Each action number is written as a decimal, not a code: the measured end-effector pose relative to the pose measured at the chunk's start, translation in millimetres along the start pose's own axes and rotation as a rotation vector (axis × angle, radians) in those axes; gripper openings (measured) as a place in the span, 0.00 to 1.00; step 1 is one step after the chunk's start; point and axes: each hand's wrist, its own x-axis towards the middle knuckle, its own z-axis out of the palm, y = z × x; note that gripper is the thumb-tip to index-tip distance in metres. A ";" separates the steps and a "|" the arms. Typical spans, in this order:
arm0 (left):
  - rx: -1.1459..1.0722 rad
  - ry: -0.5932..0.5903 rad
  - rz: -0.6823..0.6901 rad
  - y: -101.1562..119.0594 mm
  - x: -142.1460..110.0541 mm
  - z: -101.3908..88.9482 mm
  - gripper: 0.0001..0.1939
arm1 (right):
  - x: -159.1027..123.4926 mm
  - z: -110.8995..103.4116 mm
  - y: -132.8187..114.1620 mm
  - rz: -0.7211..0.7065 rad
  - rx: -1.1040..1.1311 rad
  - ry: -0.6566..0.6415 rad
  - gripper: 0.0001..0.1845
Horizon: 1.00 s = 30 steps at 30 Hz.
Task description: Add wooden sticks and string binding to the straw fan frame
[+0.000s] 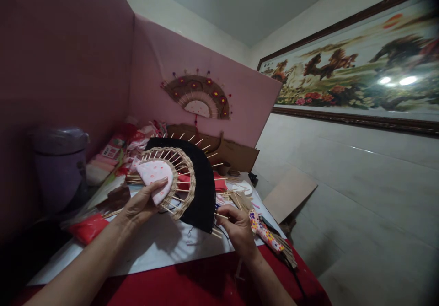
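A handmade fan (202, 182) is held up over the table, with a black woven band, thin wooden sticks jutting past its outer edge and a braided straw-coloured band (191, 178) inside. At its base is white-pink cloth (156, 174) with pink dots. My left hand (146, 201) grips this base, thumb on top and the other fingers hidden behind. My right hand (236, 228) is closed in a pinch at the fan's lower right edge, around the end of a wooden stick (222, 216). Dark thread hangs close to those fingertips.
A finished fan (202, 93) with flowers hangs on the pink panel (236, 77). Bundled cloth and packets (109, 153) lie at left beside a purple flask (61, 169). A red packet (89, 228) rests on the white sheet (154, 255). Flower-patterned cloth (265, 233) lies at right.
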 end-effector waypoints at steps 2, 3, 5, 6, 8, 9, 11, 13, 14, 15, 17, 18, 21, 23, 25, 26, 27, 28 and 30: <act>0.002 -0.005 -0.001 -0.8 1.1 -1.7 0.10 | 0.6 7.0 0.7 0.109 0.158 -0.013 0.05; 0.002 -0.009 0.001 -1.2 1.9 -2.8 0.10 | 1.2 9.8 0.2 0.148 0.219 -0.013 0.06; 0.002 -0.015 0.001 -2.0 3.6 -4.8 0.10 | 2.3 13.6 -1.2 0.196 0.292 -0.004 0.06; 0.000 -0.011 -0.001 -2.2 4.3 -5.6 0.11 | 2.8 14.6 -1.6 0.206 0.303 0.000 0.06; -0.002 -0.006 -0.007 -2.1 4.7 -6.0 0.11 | 3.4 14.9 -1.4 0.197 0.279 0.008 0.07; -0.003 -0.006 -0.009 -1.8 4.3 -5.7 0.10 | 3.7 14.2 -0.9 0.185 0.251 0.014 0.08; -0.005 -0.008 -0.010 -0.9 2.7 -4.2 0.10 | 4.8 11.5 0.7 0.156 0.172 0.037 0.10; -0.002 -0.016 -0.023 -0.1 0.6 -2.5 0.11 | 6.7 7.5 1.7 0.116 0.068 0.078 0.11; 0.002 -0.015 -0.025 0.2 -0.2 -1.8 0.11 | 7.7 5.1 1.7 0.087 0.010 0.098 0.10; 0.007 -0.016 -0.027 0.4 -0.9 -1.4 0.12 | 8.6 2.7 1.4 0.048 -0.053 0.119 0.09; 0.024 -0.021 -0.040 0.4 -1.8 -0.8 0.12 | 9.9 -2.3 -0.4 -0.051 -0.189 0.166 0.07; 0.032 -0.028 -0.051 0.4 -2.0 -0.6 0.12 | 10.1 -4.6 -1.5 -0.109 -0.260 0.186 0.07; 0.040 -0.051 -0.096 0.3 -2.4 -0.1 0.10 | 9.0 -10.2 -4.8 -0.294 -0.427 0.239 0.05; 0.047 -0.040 -0.098 0.5 -2.4 0.1 0.10 | 7.5 -12.3 -6.0 -0.388 -0.474 0.256 0.05; 0.060 -0.026 -0.095 0.9 -2.3 -0.1 0.09 | 6.4 -13.1 -6.4 -0.434 -0.495 0.268 0.06; 0.065 -0.023 -0.089 1.2 -2.2 -0.4 0.09 | 6.0 -13.1 -6.4 -0.438 -0.500 0.269 0.06; 0.070 -0.021 -0.080 1.4 -2.1 -0.7 0.10 | 5.8 -13.0 -6.3 -0.434 -0.502 0.268 0.06; 0.074 -0.021 -0.073 1.5 -1.9 -0.9 0.10 | 5.7 -12.9 -6.2 -0.425 -0.500 0.267 0.05; 0.081 -0.025 -0.069 1.5 -1.7 -1.3 0.09 | 5.5 -12.9 -6.0 -0.409 -0.494 0.267 0.05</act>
